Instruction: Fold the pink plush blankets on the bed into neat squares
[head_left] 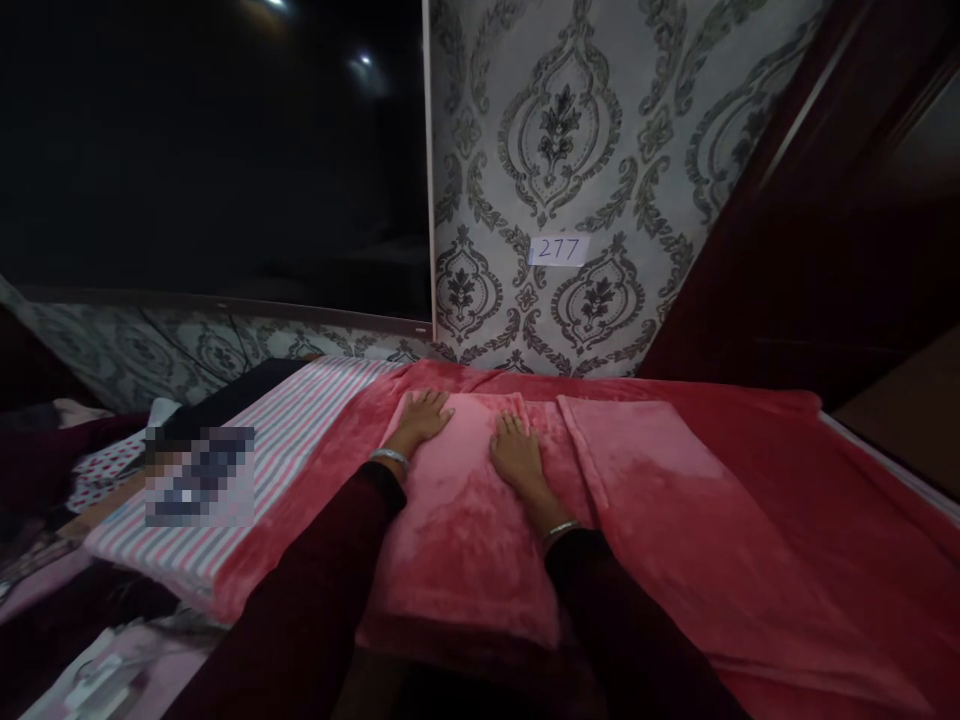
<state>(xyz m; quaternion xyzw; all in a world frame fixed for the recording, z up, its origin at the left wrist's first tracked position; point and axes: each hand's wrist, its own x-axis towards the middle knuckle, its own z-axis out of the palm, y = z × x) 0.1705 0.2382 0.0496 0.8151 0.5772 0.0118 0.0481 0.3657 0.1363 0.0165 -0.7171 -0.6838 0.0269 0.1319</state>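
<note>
A plush pink-red blanket (465, 520) lies partly folded across the surface before me, its left part stacked into a narrow panel. My left hand (424, 415) rests flat on the far left corner of that panel, fingers spread. On the panel's right edge lies my right hand (517, 455), palm down with the fingers stretched out. Neither hand grasps anything. To the right of a gap, another folded pink flap (645, 440) runs toward the near right, over a deeper red stretch of the same fabric.
A striped cloth (300, 420) covers the left of the surface, with a blurred-out patch (200, 477) on it. Clothes (112, 465) are piled at far left. A large television (217, 160) hangs behind, beside patterned wallpaper (559, 130) bearing a paper label (559, 250). Dark wood (757, 220) stands right.
</note>
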